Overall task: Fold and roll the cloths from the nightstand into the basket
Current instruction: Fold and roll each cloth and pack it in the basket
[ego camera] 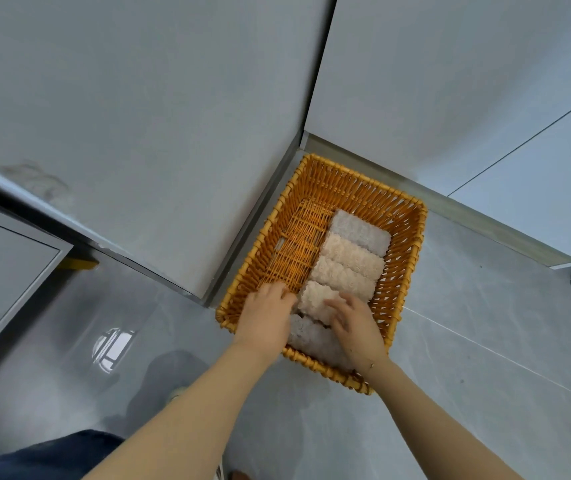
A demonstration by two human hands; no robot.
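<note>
Both bare forearms reach forward and down, converging side by side. The left hand (266, 315) lies palm down, fingers loosely bent at the tips. The right hand (356, 325) is also palm down, fingers spread and slightly curled, wrist angled inward.

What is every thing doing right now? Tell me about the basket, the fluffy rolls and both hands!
basket: on the floor in a corner, left half bare, right half filled.
grey roll at the far end: rolled, lying in the row.
three beige rolls: rolled, side by side.
grey roll nearest: rolled, partly hidden by the hands.
left hand: fingers reach down beside the rolls; grip unclear.
right hand: fingers spread, resting on the rolls.
</note>
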